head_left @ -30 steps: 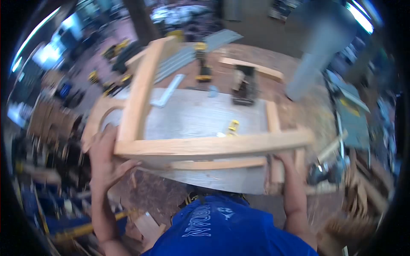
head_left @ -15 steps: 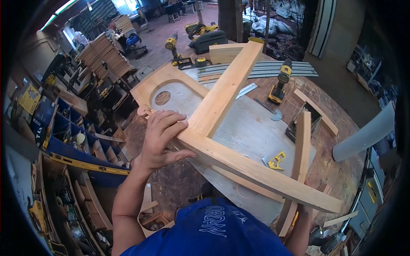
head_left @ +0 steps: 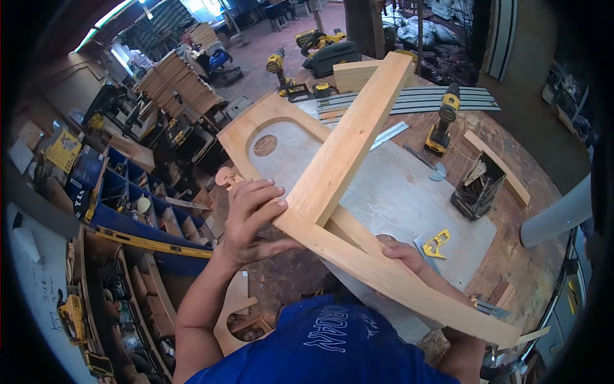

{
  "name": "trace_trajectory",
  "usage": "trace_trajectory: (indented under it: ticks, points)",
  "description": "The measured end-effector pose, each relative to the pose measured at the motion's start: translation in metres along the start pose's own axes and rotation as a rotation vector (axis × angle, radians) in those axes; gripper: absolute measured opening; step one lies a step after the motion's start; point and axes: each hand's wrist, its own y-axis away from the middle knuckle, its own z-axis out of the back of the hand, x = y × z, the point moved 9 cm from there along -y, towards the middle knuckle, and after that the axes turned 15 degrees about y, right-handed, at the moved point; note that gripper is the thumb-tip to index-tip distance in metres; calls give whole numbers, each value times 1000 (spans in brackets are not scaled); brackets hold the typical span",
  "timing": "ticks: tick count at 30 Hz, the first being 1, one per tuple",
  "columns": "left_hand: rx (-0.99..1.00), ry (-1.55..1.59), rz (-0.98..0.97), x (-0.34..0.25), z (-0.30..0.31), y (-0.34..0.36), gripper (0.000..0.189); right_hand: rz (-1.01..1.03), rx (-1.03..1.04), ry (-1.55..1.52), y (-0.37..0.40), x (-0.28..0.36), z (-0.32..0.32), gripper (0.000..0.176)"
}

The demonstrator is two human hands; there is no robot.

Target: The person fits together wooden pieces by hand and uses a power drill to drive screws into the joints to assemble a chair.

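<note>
My left hand [head_left: 251,221] grips the corner of a pale wooden frame, where a wide upright board [head_left: 348,141] meets a long rail [head_left: 390,275]. Fingers lie over the top of the joint and the thumb is underneath. Behind the rail, my right hand [head_left: 409,259] is closed on a shorter wooden piece [head_left: 358,232], whose far end is near the foot of the upright board. The rail hides part of that piece and of my right hand.
On the round worktable [head_left: 511,281] are a cordless drill [head_left: 444,121], a yellow square [head_left: 436,244], a dark box of screws [head_left: 478,189] and a metal guide rail [head_left: 422,99]. A wooden panel with a rounded cutout [head_left: 256,118] stands at left. Blue compartment bins [head_left: 137,205] lie beyond.
My right hand has moved left and up with the shorter wooden piece, from the rail's right end to behind its middle. My left hand still grips the corner. The view has shifted slightly.
</note>
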Motion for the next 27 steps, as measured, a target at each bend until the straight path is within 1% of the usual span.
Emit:
trace_trajectory:
  ticks: [1, 3, 6, 9, 12, 13, 16, 19, 22, 23, 25, 27]
  points:
    - [8, 2, -3, 0, 1, 3, 72, 9, -16, 59, -8, 9, -9, 68]
    - [17, 14, 0, 0, 3, 10, 72, 18, 21, 158, -12, 25, -34, 78]
    - [8, 0, -9, 0, 3, 15, 72, -168, 111, 215, -18, 13, -38, 86]
    - [10, -26, 1, -1, 1, 14, 73, -293, 38, 319, -26, 15, -12, 89]
    - [2, -64, -8, -1, -2, 4, 76, -107, 33, 1051, -40, 44, -10, 91]
    - [3, -68, -11, -1, -3, 2, 76, -73, -32, 1017, -37, 59, -22, 86]
    - [24, -60, -17, 1, -7, -2, 76, -129, 126, 845, -26, 82, -47, 82]
    - [21, -52, -23, 5, -9, -1, 77, -56, 107, 758, -21, 85, -47, 78]
    - [14, -70, -37, 5, -8, -8, 78, -176, 36, 906, -29, 73, -23, 81]
    - [24, -74, -32, 4, -9, -9, 78, -138, 61, 867, -28, 71, -26, 82]
    - [20, -69, -50, 7, -12, -13, 78, -54, 94, 807, -29, 90, -39, 85]
    - [7, -46, -67, 8, -12, -8, 77, -63, 149, 744, -32, 88, -37, 87]
